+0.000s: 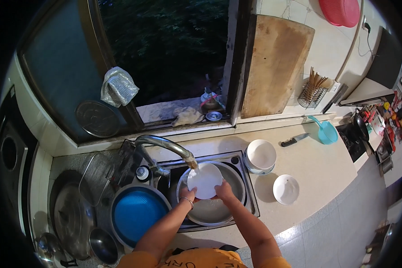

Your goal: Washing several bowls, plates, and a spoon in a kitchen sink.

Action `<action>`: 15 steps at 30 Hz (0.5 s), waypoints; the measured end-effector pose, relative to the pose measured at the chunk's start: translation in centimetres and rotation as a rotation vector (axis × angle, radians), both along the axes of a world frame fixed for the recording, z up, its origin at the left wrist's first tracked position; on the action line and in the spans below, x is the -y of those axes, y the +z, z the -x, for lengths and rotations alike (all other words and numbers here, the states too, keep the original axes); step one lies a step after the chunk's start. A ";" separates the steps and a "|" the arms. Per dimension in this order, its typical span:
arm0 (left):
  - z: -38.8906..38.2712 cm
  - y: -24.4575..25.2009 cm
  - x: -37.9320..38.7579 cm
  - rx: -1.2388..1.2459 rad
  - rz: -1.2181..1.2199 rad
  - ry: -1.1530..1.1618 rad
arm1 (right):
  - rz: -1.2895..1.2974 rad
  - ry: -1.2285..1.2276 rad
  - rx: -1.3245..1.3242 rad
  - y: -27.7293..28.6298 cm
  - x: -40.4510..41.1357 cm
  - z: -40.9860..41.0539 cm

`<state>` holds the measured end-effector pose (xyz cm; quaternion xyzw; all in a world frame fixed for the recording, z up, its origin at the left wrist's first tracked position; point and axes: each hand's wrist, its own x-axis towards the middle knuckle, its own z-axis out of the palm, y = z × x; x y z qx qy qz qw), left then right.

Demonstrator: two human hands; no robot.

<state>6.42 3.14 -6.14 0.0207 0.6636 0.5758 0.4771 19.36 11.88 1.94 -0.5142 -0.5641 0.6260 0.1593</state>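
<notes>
Between my two hands is a white plate (205, 181), tilted under the running curved metal faucet (167, 144). My left hand (188, 195) grips its lower left rim and wears a bracelet at the wrist. On the lower right rim is my right hand (223, 191), thumb on top. Beneath the plate, a round metal basin (217, 216) sits in the sink (253, 201). Water falls on the plate's upper part. The fingers under the plate are mostly hidden.
Left of the sink stands a blue basket (139, 214) in a metal basin. Stacked bowls (261, 154), a white bowl (285, 189), a knife (294, 139) and a turquoise ladle (326, 132) lie on the counter to the right. A wooden cutting board (278, 63) leans behind.
</notes>
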 end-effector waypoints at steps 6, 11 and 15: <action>-0.7 1.9 -0.3 0.296 -0.001 -0.033 | -0.958 0.193 0.410 2.5 -2.4 -3.3; 1.0 0.7 -0.4 0.184 -0.002 0.081 | -1.081 0.009 0.382 6.3 -2.7 -9.7; 1.4 2.5 -0.1 -0.144 -0.099 0.205 | -0.603 -0.443 0.133 5.8 -3.6 -17.0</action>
